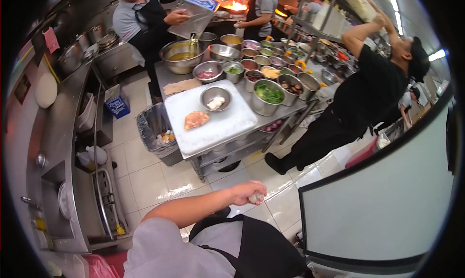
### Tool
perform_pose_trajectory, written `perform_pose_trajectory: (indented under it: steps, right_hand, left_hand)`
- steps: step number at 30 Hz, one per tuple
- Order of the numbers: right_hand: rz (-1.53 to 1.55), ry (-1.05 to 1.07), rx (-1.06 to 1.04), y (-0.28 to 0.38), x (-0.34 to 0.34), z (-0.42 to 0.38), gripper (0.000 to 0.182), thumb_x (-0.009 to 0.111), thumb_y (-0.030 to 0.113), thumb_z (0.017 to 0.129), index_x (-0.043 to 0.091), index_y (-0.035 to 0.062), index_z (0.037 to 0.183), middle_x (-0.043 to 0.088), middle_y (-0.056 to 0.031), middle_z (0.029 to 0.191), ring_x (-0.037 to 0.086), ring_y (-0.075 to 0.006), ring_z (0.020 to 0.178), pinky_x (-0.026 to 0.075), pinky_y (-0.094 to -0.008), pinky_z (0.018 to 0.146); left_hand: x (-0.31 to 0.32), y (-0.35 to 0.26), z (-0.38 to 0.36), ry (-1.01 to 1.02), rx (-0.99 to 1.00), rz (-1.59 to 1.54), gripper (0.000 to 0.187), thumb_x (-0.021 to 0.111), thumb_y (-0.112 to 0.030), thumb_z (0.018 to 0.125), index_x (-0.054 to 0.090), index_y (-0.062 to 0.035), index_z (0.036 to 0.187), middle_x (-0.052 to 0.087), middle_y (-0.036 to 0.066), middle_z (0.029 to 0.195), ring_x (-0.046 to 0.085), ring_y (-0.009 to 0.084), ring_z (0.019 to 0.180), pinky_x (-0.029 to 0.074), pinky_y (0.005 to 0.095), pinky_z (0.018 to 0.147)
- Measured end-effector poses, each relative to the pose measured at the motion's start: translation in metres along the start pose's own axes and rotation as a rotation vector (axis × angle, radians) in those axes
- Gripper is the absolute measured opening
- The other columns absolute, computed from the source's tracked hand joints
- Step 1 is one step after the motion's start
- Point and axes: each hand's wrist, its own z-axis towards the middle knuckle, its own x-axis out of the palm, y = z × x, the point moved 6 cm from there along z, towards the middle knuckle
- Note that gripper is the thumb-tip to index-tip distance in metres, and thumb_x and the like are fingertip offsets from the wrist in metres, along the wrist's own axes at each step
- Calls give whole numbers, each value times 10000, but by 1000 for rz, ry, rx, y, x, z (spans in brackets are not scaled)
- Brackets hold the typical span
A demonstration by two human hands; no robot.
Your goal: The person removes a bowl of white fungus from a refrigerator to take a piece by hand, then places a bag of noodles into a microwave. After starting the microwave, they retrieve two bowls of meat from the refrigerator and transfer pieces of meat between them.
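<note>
My left hand (pixel 248 192) is in front of my body, above the tiled floor, closed around a small pale lump (pixel 256 197) whose kind I cannot make out. Beyond it, a white cutting board (pixel 227 128) lies on a steel table. On the board rests a piece of raw, pinkish-orange meat (pixel 196 119), with a metal bowl (pixel 221 92) behind it. Some white stuff (pixel 215 103) sits in that bowl. A flat, pale piece (pixel 181 86) lies behind the board. My right hand is out of view.
Metal pots of ingredients (pixel 268 94) crowd the table. A person (pixel 145 16) tips a container (pixel 196 21) over a large bowl (pixel 182 55). Another person (pixel 365 84) reaches up at right. A lined bin (pixel 156 127), a sink (pixel 55 200) and a white panel (pixel 373 195) surround me.
</note>
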Motion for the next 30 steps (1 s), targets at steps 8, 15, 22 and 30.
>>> perform_pose_trajectory:
  steps: [8, 15, 22, 30]
  right_hand:
    - [-551, -216, 220, 135, -129, 197, 305, 680, 170, 764, 655, -3, 1014, 666, -246, 982, 635, -421, 942, 509, -448, 851]
    - [-1330, -116, 426, 218, -256, 267, 437, 604, 331, 796, 655, 51, 1127, 644, -151, 1190, 571, -324, 1166, 364, -569, 1018]
    - [-1378, 303, 823, 158, -288, 274, 521, 525, 402, 893, 530, 186, 1367, 471, -58, 1448, 423, -301, 1347, 332, -596, 1043]
    - [-1370, 385, 906, 208, -249, 282, 541, 615, 402, 828, 581, 166, 1313, 522, -88, 1396, 522, -281, 1255, 444, -476, 996]
  left_hand:
    - [-105, -105, -78, -311, 306, -79, 83, 601, -30, 864, 563, -35, 937, 605, 102, 892, 611, 200, 719, 513, 323, 596]
    - [-153, -106, -123, -484, 456, -267, 122, 612, -17, 864, 551, -33, 969, 609, 93, 887, 609, 190, 725, 520, 330, 598]
    - [-165, -105, -162, -634, 555, -355, 101, 599, -30, 865, 544, -28, 949, 609, 103, 880, 610, 203, 722, 518, 334, 601]
    - [-200, -132, -195, -675, 583, -366, 117, 599, -32, 869, 550, -28, 975, 603, 98, 907, 613, 193, 727, 521, 330, 605]
